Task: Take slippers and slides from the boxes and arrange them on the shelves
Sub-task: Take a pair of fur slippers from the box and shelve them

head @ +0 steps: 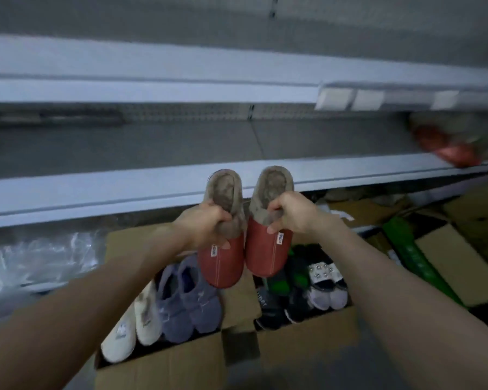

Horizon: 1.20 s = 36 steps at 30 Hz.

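A red slipper in each of my hands, in front of the shelves.

My left hand (209, 223) grips the furry collar of the left slipper (223, 266), and my right hand (289, 213) grips the collar of the right slipper (265, 254). Both hang toe-down, side by side, above the open boxes (158, 370), their heels level with the lower shelf (96, 198). The red blur (445, 147) at far right may be another pair.

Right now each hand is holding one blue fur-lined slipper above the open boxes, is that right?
Not quite: the slippers are red, not blue. The head view shows the left hand holding the left slipper and the right hand holding the right slipper, both fur-lined, above the open boxes.
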Each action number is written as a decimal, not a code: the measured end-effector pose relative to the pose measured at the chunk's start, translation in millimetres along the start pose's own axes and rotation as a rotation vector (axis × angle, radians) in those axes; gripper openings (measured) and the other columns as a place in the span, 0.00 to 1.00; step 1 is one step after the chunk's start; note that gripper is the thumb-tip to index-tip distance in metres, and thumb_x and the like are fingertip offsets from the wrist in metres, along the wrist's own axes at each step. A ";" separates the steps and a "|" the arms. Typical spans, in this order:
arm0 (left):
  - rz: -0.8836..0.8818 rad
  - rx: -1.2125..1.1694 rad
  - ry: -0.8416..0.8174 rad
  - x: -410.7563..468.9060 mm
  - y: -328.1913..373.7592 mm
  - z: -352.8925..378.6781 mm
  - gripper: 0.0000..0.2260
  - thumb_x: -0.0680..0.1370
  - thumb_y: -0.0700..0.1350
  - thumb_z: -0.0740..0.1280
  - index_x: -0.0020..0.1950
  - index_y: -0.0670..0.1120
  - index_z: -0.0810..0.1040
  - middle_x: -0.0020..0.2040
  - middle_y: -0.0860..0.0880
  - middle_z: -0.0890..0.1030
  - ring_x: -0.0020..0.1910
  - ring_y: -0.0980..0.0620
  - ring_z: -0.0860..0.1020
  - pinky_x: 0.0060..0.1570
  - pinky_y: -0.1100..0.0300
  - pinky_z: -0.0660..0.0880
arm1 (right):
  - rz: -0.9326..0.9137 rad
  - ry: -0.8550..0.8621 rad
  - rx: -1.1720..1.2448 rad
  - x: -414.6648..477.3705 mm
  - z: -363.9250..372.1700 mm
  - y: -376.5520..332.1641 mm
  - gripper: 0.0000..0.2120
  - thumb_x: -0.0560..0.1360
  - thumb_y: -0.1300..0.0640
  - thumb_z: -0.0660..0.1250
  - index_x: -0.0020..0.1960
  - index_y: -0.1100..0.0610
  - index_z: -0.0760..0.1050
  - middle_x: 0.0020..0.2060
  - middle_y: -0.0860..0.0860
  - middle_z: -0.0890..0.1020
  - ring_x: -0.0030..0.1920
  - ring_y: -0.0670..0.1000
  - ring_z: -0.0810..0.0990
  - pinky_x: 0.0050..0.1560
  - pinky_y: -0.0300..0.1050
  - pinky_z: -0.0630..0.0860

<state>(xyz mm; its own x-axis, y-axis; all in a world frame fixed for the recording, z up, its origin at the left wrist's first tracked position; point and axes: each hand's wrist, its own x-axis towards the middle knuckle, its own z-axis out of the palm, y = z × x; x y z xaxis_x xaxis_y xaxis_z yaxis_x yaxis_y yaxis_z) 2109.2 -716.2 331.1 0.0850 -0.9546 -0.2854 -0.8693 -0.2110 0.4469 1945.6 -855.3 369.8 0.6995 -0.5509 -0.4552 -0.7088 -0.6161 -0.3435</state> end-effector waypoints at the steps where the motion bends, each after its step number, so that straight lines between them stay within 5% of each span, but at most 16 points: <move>1: 0.026 0.027 0.035 4.3 30.4 -18.3 0.16 0.66 0.55 0.74 0.48 0.53 0.75 0.51 0.50 0.74 0.57 0.48 0.71 0.49 0.59 0.68 | 0.004 0.046 -0.004 -21.0 -27.5 10.7 0.24 0.65 0.54 0.78 0.58 0.58 0.79 0.54 0.54 0.80 0.57 0.54 0.77 0.58 0.51 0.75; 6: 0.146 0.162 0.177 16.2 193.1 -96.0 0.15 0.67 0.55 0.74 0.47 0.51 0.74 0.48 0.48 0.73 0.52 0.49 0.71 0.43 0.60 0.65 | -0.008 0.248 -0.034 -134.7 -153.6 70.5 0.25 0.64 0.53 0.79 0.59 0.56 0.79 0.54 0.53 0.81 0.56 0.53 0.78 0.51 0.40 0.72; 17: 0.368 0.277 0.488 49.8 468.5 -246.6 0.18 0.65 0.53 0.76 0.31 0.55 0.66 0.34 0.57 0.69 0.36 0.55 0.67 0.37 0.59 0.64 | -0.008 0.592 -0.173 -321.4 -385.1 174.9 0.27 0.65 0.54 0.78 0.62 0.58 0.77 0.52 0.52 0.79 0.55 0.52 0.76 0.47 0.41 0.68; 24: 0.463 0.353 0.582 118.5 554.2 -314.9 0.19 0.65 0.53 0.76 0.31 0.52 0.65 0.32 0.54 0.70 0.34 0.54 0.69 0.32 0.59 0.62 | 0.082 0.656 -0.245 -343.1 -495.1 229.8 0.16 0.65 0.55 0.78 0.47 0.62 0.78 0.36 0.51 0.75 0.36 0.47 0.71 0.35 0.43 0.66; 32: 0.576 0.349 0.618 203.5 613.2 -360.9 0.19 0.64 0.55 0.76 0.34 0.51 0.67 0.32 0.54 0.69 0.37 0.52 0.69 0.36 0.59 0.66 | 0.140 0.752 -0.236 -321.8 -574.7 293.9 0.13 0.64 0.55 0.78 0.39 0.50 0.74 0.34 0.43 0.74 0.39 0.47 0.73 0.34 0.38 0.66; 34: 0.585 0.346 0.619 222.5 625.2 -373.4 0.18 0.64 0.56 0.76 0.36 0.52 0.67 0.33 0.55 0.68 0.37 0.52 0.68 0.36 0.59 0.66 | 0.157 0.775 -0.212 -315.5 -593.8 306.5 0.12 0.65 0.56 0.78 0.42 0.49 0.77 0.36 0.41 0.74 0.43 0.48 0.74 0.36 0.36 0.66; 36: 0.602 0.336 0.622 243.1 635.7 -385.3 0.18 0.65 0.56 0.76 0.36 0.54 0.66 0.34 0.55 0.68 0.38 0.52 0.68 0.37 0.58 0.66 | 0.161 0.792 -0.199 -308.5 -612.9 319.5 0.23 0.65 0.56 0.78 0.59 0.56 0.78 0.49 0.45 0.80 0.53 0.51 0.76 0.47 0.37 0.70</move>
<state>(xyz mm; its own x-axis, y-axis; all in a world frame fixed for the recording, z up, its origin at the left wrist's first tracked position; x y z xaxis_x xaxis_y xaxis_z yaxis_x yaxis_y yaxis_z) 1764.9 -1163.3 872.5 -0.2649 -0.8448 0.4649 -0.9390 0.3357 0.0751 1559.3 -1227.3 903.9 0.5008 -0.8280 0.2522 -0.8282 -0.5431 -0.1385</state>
